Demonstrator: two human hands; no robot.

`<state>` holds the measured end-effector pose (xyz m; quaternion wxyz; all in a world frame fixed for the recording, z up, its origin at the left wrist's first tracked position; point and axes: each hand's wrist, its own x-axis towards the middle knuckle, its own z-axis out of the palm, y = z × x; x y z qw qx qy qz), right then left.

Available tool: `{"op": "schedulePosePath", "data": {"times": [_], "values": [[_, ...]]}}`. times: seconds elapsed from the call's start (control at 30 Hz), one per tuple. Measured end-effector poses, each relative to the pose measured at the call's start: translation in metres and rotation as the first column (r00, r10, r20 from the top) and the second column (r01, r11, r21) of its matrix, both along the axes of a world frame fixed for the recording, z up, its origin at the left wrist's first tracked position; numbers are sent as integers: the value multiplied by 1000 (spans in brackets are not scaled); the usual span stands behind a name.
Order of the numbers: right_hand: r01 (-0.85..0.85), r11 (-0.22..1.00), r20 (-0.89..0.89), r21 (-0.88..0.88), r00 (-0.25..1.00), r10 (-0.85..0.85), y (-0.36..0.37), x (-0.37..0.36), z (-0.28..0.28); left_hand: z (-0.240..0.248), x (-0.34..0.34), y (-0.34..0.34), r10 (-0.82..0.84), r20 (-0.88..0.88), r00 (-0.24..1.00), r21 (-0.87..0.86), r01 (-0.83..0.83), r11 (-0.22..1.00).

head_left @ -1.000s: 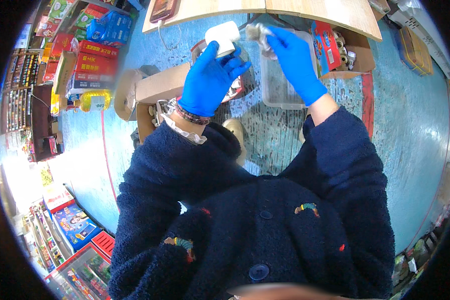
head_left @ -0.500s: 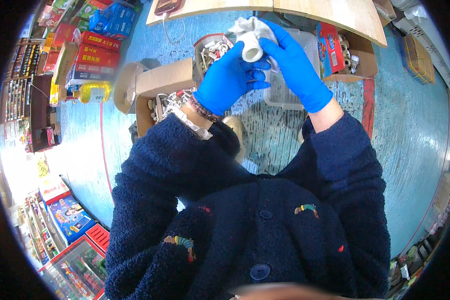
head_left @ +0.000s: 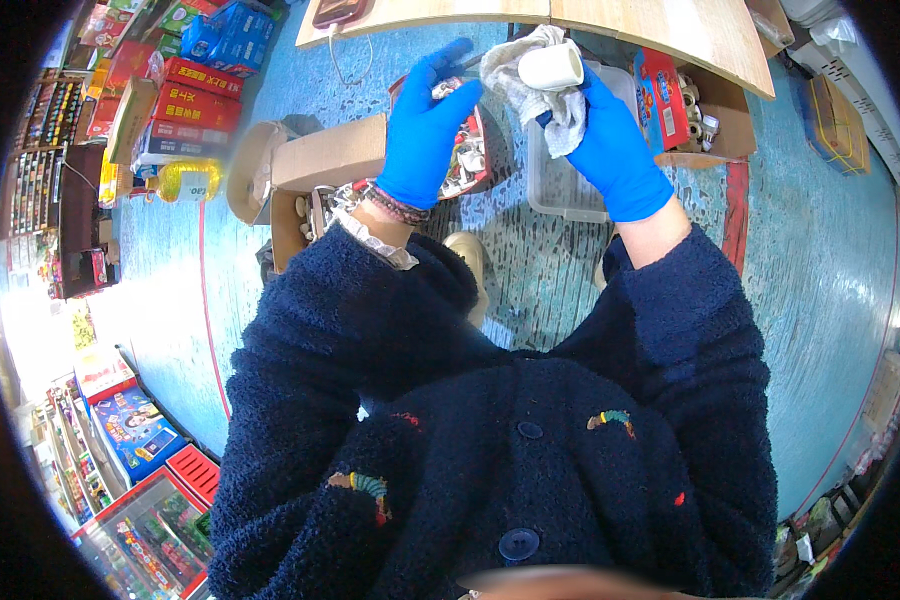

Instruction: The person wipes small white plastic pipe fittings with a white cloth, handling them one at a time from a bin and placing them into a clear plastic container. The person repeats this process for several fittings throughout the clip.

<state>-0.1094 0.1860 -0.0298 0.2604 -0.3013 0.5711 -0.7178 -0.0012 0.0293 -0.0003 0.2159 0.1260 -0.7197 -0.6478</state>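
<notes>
A white plastic pipe fitting [head_left: 552,67], short and hollow, rests in a crumpled grey-white cloth [head_left: 566,122]. My right hand [head_left: 618,160], in a blue glove, is closed around both from the right; some of its fingers are hidden behind the cloth. Left of them, apart from the fitting, my left hand [head_left: 422,140] is raised with its blue-gloved fingers stretched and spread, holding nothing. Below and behind that hand stands a red-edged box [head_left: 486,150] with white fittings in it.
A cardboard box [head_left: 328,155] of small fittings stands at the left, another box [head_left: 730,118] at the right. Between them sits a clear plastic bin [head_left: 570,212]. A wooden tabletop [head_left: 660,32] with a phone [head_left: 338,10] spans the far side. Stacked packages [head_left: 195,105] line the left.
My left hand has let go of the fitting and moved left, its fingers spreading. The fitting and cloth have shifted right and slightly up in my right hand, and the fitting has turned.
</notes>
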Motion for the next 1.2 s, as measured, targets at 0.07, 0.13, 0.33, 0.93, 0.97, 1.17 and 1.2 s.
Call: {"op": "schedulePosePath", "data": {"times": [0.07, 0.13, 0.33, 0.93, 0.97, 1.17, 1.2], "values": [[-21, 992, 263, -124, 963, 53, -3, 2, -2, 5, 0, 2, 65, -93, 994, -182, -82, 980], [-8, 999, 107, -35, 994, 12, -3, 7, -1, 7, 0, 6, 38, -109, 993, -415, -81, 906], [-29, 999, 517, -35, 855, 44, -9, 21, 12, 6, -2, 15, 7, -84, 996, -638, -59, 768], [26, 999, 549, 31, 835, -39, -8, 14, 10, 2, 0, 13, -69, -62, 996, -589, 19, 808], [75, 995, 462, 62, 882, -95, -8, 10, 13, 3, 1, 12, -62, -63, 996, -556, 17, 831], [269, 962, -134, -47, 953, -273, -1, -1, 30, 11, 6, 11, -6, 77, 997, -443, 40, 895], [218, 974, -408, -64, 885, -225, -1, 2, 32, 12, 6, 12, 16, 114, 993, -506, 44, 861]]}}
